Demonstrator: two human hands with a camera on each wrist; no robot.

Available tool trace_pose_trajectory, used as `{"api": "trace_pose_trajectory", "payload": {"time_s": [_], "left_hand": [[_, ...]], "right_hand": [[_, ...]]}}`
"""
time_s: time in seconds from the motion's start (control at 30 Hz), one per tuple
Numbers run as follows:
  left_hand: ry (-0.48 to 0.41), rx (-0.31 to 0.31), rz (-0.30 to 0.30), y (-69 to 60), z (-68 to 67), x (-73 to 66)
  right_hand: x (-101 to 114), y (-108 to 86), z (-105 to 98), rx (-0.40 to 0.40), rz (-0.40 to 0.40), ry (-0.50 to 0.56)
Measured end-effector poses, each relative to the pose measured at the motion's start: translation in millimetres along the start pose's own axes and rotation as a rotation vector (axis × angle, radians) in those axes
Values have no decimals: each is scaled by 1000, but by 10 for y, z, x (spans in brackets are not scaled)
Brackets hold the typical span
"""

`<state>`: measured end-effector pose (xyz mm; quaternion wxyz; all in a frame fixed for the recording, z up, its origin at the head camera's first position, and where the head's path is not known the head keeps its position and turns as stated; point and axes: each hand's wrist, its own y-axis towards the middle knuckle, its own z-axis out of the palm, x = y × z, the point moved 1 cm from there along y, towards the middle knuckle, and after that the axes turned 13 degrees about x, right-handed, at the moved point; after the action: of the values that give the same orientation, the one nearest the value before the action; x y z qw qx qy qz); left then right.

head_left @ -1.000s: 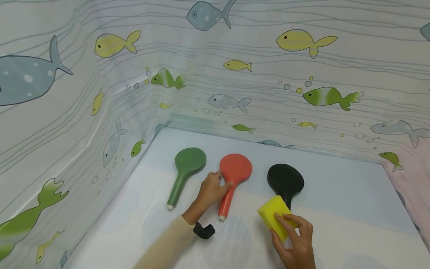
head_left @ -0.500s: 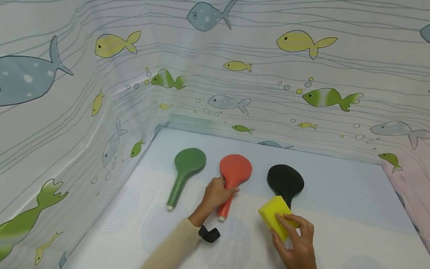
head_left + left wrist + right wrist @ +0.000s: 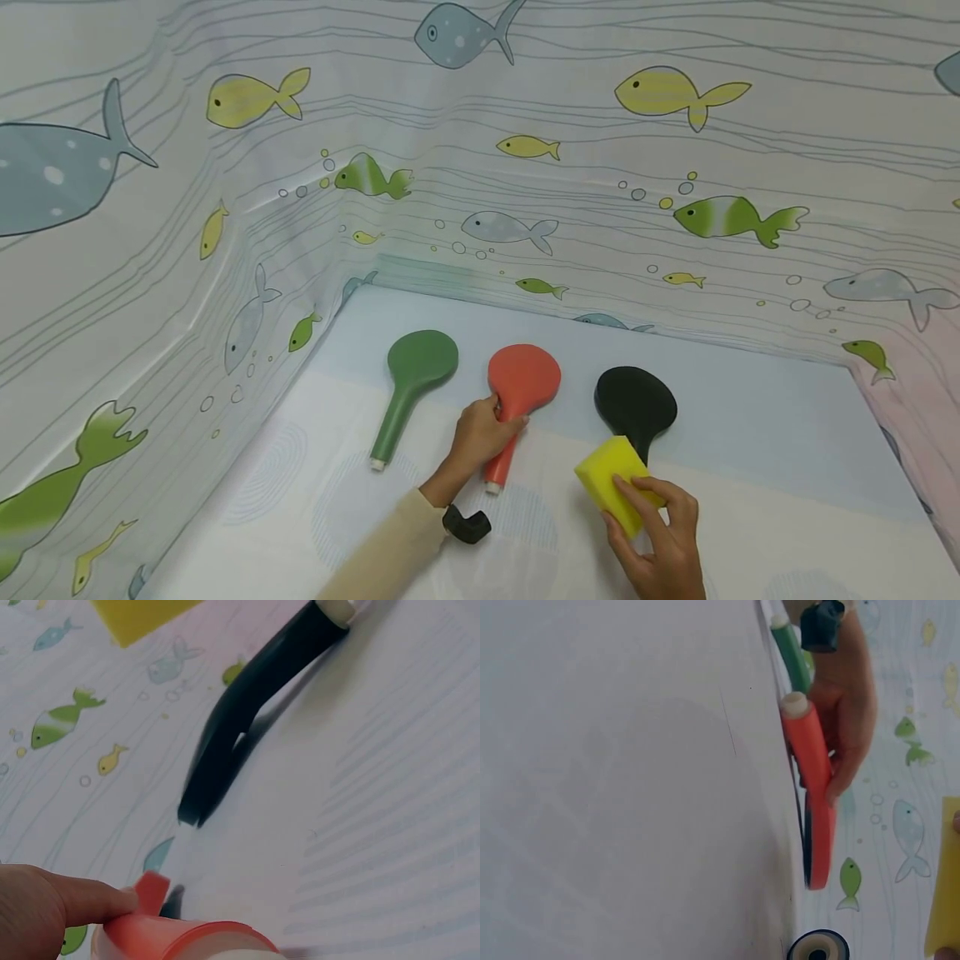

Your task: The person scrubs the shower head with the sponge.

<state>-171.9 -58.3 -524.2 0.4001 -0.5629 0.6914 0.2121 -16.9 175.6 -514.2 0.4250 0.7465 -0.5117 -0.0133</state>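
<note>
My left hand [image 3: 480, 435] grips the red paddle [image 3: 525, 373] at its neck, where the round head meets the handle. The right wrist view shows that thumb lying along the red paddle [image 3: 808, 750]. A yellow sponge [image 3: 609, 479] is pinched between the thumb and fingers of my right hand [image 3: 663, 533], just in front of the black paddle [image 3: 636, 400], covering part of its handle. Left of the red one lies a green paddle [image 3: 422, 360], untouched. Each handle seen whole ends in a whitish tip. In the left wrist view the black paddle [image 3: 240, 712] appears edge-on.
The paddles lie in a row on a pale table [image 3: 750, 417]. Cloth walls [image 3: 585, 192] printed with fish rise at the back and left. A pinkish stretch of cloth [image 3: 915, 392] hangs at the right. A black strap piece [image 3: 467, 525] sits at my left wrist.
My left hand has moved slightly right and down, and its thumb now reaches across the red paddle's neck. The sponge, right hand and paddles have stayed put.
</note>
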Motion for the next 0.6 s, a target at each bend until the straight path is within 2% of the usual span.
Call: {"api": "trace_pose_trajectory", "payload": {"time_s": [0.33, 0.6], "left_hand": [[-110, -99, 44, -5, 20, 77], [-93, -130, 106, -57, -13, 32]], "right_hand": [[-12, 11, -8, -4, 1, -5], [-28, 44, -33, -6, -45, 10]]}}
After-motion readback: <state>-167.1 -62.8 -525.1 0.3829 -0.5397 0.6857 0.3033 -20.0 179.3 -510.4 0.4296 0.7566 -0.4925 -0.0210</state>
